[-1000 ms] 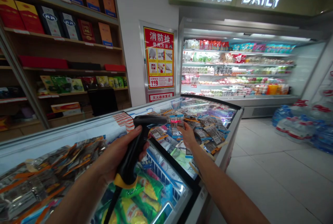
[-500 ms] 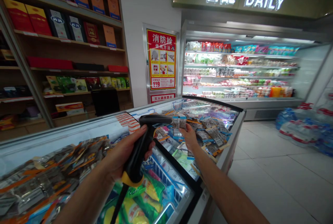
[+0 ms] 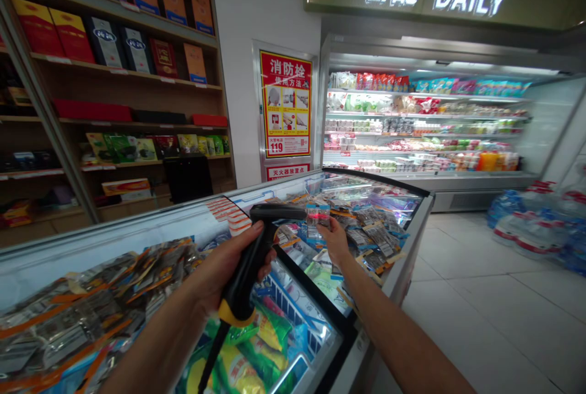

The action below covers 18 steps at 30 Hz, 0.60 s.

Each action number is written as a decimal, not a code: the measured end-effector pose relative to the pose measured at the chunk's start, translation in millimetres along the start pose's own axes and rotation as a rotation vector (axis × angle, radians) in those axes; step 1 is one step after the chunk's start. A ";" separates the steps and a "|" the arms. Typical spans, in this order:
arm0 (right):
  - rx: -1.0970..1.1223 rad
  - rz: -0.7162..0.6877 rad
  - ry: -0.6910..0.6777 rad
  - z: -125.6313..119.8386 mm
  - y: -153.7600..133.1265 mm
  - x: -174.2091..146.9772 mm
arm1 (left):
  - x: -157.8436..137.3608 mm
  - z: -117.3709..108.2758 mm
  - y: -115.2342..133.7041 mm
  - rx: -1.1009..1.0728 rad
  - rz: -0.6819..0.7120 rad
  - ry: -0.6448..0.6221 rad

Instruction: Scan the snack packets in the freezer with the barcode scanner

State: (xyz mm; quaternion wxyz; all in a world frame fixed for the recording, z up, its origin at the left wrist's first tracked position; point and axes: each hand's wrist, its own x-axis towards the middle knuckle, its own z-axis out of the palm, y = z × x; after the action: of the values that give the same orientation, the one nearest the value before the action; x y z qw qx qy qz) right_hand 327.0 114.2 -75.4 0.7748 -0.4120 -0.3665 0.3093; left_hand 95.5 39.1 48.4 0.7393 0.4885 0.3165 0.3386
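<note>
My left hand is wrapped round the grip of a black and yellow barcode scanner, whose cable hangs from its lower end. The scanner's head points right, at a small packet with blue edges. A red light line lies across that packet's printed face. Between thumb and fingers, my right hand pinches the packet by its right side, above the chest freezer. Flat packets lie heaped below and beyond my right hand. More packets with orange edges are piled on the left, near my left forearm.
The chest freezer's dark frame runs beneath my hands, with green and yellow bags under the glass. Shelves of boxes stand left, a lit refrigerated display behind. Bottled water packs sit on the floor at right.
A red scan line now shows on the packet, which had none before. Both hands keep nearly the same pose; the whole view has shifted slightly.
</note>
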 end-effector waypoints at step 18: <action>0.080 -0.006 0.048 -1.9 -3.0 -0.7 | -9.8 -7.4 16.2 -0.081 -0.023 0.078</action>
State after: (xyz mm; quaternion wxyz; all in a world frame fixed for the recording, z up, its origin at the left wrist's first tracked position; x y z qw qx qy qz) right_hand 328.7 111.4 -73.7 0.8001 -0.3869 -0.3365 0.3113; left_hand 80.9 39.7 62.6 0.7494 0.4409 0.3369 0.3613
